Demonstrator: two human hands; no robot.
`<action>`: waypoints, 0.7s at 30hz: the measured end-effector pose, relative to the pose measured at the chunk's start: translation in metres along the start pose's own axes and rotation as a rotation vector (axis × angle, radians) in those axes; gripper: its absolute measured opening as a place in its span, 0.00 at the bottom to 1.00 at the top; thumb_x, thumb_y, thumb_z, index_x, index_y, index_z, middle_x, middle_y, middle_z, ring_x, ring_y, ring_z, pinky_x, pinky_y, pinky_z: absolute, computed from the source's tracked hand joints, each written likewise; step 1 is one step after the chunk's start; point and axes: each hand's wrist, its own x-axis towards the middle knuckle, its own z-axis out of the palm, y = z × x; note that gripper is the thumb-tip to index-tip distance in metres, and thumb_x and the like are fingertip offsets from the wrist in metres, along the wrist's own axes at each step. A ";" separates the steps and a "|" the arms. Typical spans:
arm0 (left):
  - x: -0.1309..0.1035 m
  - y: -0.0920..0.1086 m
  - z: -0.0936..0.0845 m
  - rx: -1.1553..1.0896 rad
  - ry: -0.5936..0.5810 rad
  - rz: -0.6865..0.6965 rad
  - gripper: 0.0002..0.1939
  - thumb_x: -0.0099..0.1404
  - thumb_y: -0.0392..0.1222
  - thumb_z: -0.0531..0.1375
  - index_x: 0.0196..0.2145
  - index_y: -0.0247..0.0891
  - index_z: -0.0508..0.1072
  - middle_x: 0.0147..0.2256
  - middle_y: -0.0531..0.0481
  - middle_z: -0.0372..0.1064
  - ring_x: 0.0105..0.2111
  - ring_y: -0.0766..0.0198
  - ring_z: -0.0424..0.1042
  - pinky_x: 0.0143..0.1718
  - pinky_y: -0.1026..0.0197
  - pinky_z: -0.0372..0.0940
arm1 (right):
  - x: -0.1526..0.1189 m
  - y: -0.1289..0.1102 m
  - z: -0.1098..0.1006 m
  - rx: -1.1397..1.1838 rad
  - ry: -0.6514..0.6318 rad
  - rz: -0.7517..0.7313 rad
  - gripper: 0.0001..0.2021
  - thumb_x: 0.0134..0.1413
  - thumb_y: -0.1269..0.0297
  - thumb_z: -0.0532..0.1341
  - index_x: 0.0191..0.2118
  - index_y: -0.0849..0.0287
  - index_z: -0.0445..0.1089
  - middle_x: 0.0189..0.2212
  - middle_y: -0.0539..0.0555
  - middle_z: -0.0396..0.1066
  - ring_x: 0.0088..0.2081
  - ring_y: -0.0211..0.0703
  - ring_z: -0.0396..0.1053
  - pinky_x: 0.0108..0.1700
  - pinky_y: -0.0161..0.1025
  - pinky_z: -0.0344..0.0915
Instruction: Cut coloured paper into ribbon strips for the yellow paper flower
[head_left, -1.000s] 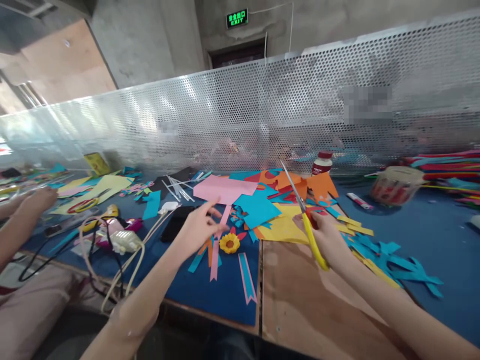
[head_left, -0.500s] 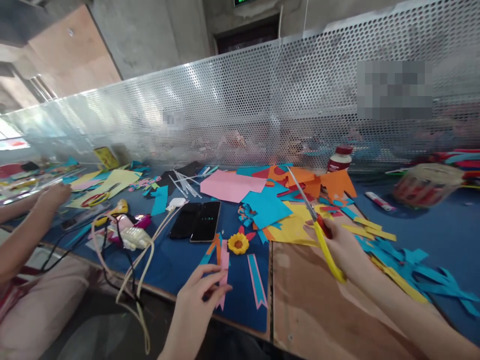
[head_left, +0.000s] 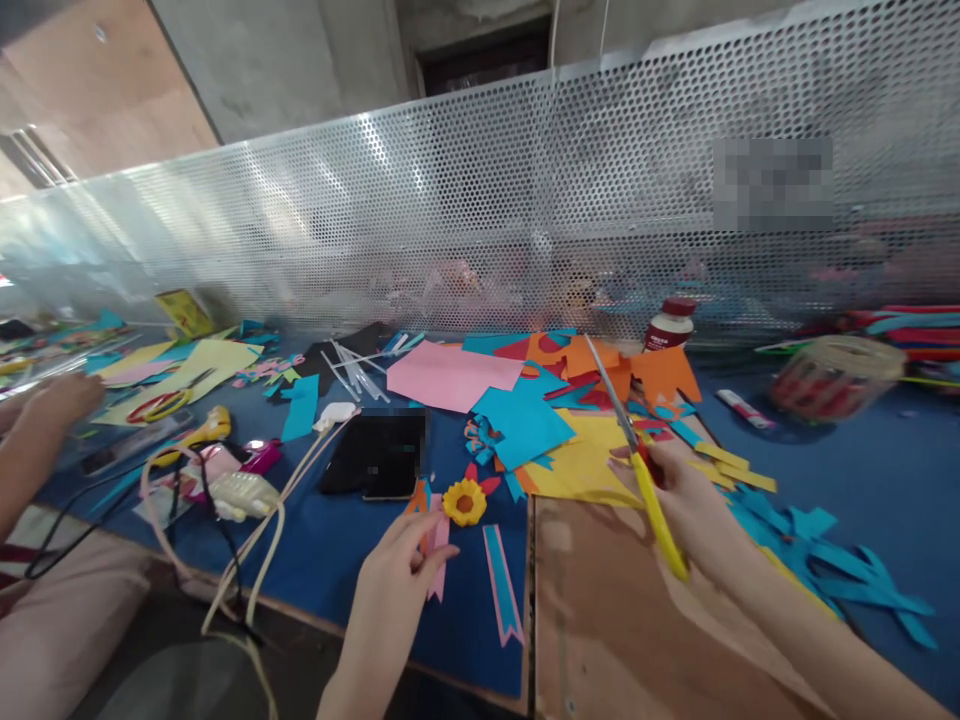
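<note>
My right hand [head_left: 679, 500] is closed round the yellow and red handles of scissors [head_left: 654, 510], whose blades point up and away over the paper scraps. My left hand [head_left: 401, 565] is over a pink paper strip [head_left: 439, 585] near the table's front edge, its fingers bent round the strip. Just right of it lies a yellow paper flower [head_left: 465, 502] with red petals behind. A blue strip with pink edges [head_left: 503, 585] and a notched end lies flat beside it.
Behind are pink [head_left: 450, 375], blue and orange papers and a yellow sheet [head_left: 589, 460]. Phones [head_left: 379, 455], cables and a glue gun [head_left: 206, 430] lie left. A bottle [head_left: 670, 325] stands by the perforated screen [head_left: 487, 200]. Another person's hand [head_left: 67, 400] is far left.
The view has shifted a little, so most things sit further left. My left hand has moved up along the pink strip, closer to the flower. The scissors are still in my right hand.
</note>
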 end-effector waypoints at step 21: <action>0.042 0.142 0.041 -0.325 -0.531 0.317 0.19 0.68 0.48 0.47 0.48 0.30 0.63 0.36 0.39 0.72 0.30 0.61 0.74 0.31 0.59 0.70 | -0.003 -0.053 -0.023 0.292 -0.307 -0.068 0.17 0.50 0.50 0.62 0.40 0.58 0.67 0.30 0.52 0.69 0.28 0.40 0.67 0.29 0.38 0.67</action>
